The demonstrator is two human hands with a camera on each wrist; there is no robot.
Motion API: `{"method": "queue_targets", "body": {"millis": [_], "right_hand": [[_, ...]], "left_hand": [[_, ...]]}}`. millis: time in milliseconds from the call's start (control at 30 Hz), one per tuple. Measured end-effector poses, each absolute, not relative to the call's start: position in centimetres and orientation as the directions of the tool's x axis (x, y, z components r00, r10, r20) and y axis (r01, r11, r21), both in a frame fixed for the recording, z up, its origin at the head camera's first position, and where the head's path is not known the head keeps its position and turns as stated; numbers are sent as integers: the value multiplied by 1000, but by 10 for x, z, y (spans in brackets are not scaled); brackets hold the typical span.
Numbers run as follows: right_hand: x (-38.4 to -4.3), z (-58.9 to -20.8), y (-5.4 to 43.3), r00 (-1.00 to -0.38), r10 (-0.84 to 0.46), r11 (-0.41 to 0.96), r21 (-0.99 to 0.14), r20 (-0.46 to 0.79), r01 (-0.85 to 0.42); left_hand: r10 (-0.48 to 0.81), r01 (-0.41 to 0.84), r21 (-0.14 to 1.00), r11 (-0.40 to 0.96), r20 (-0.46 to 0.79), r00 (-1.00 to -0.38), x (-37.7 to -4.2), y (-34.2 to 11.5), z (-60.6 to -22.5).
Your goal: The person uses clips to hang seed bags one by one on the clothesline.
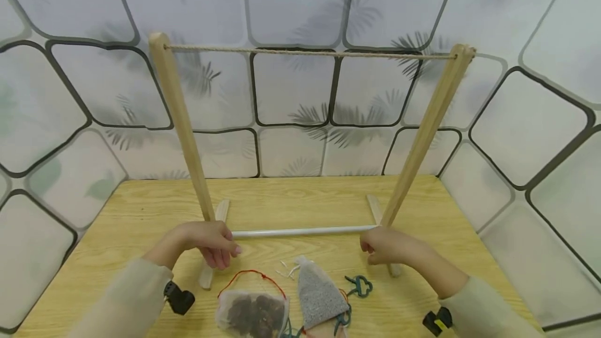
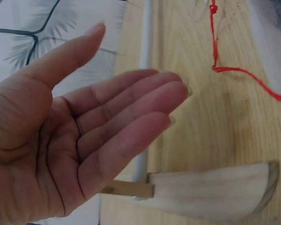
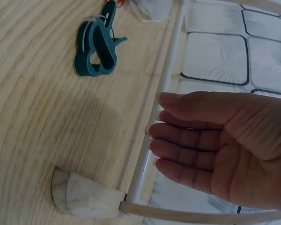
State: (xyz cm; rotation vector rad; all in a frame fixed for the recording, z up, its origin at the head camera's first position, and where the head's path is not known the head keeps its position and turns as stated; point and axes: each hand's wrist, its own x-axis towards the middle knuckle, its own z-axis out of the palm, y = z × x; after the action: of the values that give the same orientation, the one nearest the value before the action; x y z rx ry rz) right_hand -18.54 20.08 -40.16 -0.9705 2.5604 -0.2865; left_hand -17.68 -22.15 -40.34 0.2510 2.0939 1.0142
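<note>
A wooden frame stands on the table, its left post (image 1: 183,124) and right post (image 1: 424,129) joined by a rope (image 1: 300,53) above and a white rod (image 1: 305,231) low down. My left hand (image 1: 213,244) hovers by the base of the left post, palm bare and fingers loosely extended in the left wrist view. Near the right post's base is my right hand (image 1: 394,246); the right wrist view shows its fingers slightly bent and holding nothing, overlapping the rod. Between my forearms lie a white mesh pouch (image 1: 253,312) with dark pieces inside and a grey pouch (image 1: 319,293).
Dark green clips (image 1: 359,287) lie right of the grey pouch, one seen closer beside it. A red cord (image 1: 260,274) loops from the mesh pouch. The frame's wooden feet (image 1: 206,277) reach forward on the wood-grain table (image 1: 291,197). Patterned fabric walls (image 1: 300,155) surround the table.
</note>
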Motion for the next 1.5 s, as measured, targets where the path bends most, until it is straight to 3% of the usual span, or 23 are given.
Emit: {"method": "queue_targets", "body": {"millis": [167,533,700,1067,1233,1500], "right_hand": [[-180,-404,190,-668,-643,766,-292,-376,-573],[-176,-420,166,-681,-541,831,-185,-493,-525],[-172,-424,150,-656,-524,811,-82,-543,-580],[-169,-427,131,-654,-466,776,80,-596,-625],[-166,-430,125,-666,-464,725,182,-584,-665],[-163,-431,118,-680,-452,680,270,-578,-682]], "left_hand": [[478,-217,729,649,-614,-628,-182,-206,-416],[531,-218,716,663,-655,-539,-195,-164,-431],[530,-196,714,672,-648,-547,-201,-147,-438],[541,-204,673,711,-709,-452,-202,-107,-450],[534,-209,684,699,-693,-484,-202,-94,-453],[409,-181,638,748,-658,-632,-200,-83,-453]]}}
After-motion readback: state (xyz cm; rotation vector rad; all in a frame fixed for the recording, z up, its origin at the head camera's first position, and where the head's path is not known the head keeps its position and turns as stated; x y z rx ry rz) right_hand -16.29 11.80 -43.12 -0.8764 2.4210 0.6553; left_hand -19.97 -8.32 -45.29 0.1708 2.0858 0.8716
